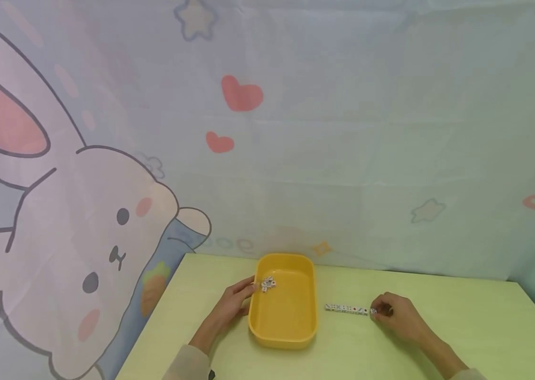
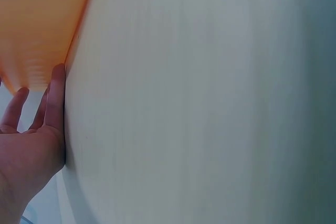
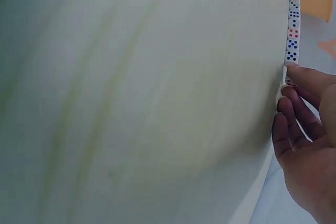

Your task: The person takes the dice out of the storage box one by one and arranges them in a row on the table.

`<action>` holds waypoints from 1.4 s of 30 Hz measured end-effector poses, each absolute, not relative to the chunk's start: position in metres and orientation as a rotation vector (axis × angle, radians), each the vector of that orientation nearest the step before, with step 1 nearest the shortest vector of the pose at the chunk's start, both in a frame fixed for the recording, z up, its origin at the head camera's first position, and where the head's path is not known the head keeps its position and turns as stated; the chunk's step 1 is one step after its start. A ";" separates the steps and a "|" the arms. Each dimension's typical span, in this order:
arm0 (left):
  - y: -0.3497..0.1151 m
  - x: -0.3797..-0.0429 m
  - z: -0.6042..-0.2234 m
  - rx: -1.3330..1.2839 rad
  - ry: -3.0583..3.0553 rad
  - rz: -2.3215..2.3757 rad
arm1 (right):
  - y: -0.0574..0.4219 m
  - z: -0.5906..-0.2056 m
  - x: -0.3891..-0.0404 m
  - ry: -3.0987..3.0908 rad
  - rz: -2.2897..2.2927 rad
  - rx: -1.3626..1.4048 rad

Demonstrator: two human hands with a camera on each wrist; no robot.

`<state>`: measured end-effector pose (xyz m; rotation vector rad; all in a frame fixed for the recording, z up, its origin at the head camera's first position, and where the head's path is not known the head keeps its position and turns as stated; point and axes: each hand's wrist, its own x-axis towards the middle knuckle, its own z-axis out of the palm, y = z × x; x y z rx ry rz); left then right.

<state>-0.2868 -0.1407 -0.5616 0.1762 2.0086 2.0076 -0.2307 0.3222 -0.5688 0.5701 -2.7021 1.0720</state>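
Die (image 1: 373, 312) pinched in right grip (image 1: 401, 318); row of dice (image 1: 345, 309) already lined up left of that grip. Still unplaced: loose dice (image 1: 268, 285) in yellow tray (image 1: 284, 314), just right of left grip (image 1: 230, 307), its fingers extended against the wall.

Yellow tray (image 1: 284, 316): soft light here, faint sheen inside.
Dice row (image 3: 294, 23): I'm reading pips clearly, right wrist view.
Tabletop (image 2: 178, 103): dim, darkening rightward in left wrist view; soft shadow by right hand (image 3: 310, 166).
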 end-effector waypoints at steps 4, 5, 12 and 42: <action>-0.141 -0.287 -0.561 0.168 2.001 2.010 | 0.321 -0.570 -0.233 -2.711 1.089 0.562; -0.141 -0.287 -0.561 0.167 2.001 2.010 | 0.320 -0.570 -0.234 -2.716 1.094 0.554; -0.141 -0.287 -0.561 0.170 2.011 2.008 | 0.317 -0.571 -0.235 -2.721 1.111 0.541; -0.147 -0.282 -0.558 0.187 1.961 2.014 | 0.278 -0.542 -0.211 -2.727 1.136 0.355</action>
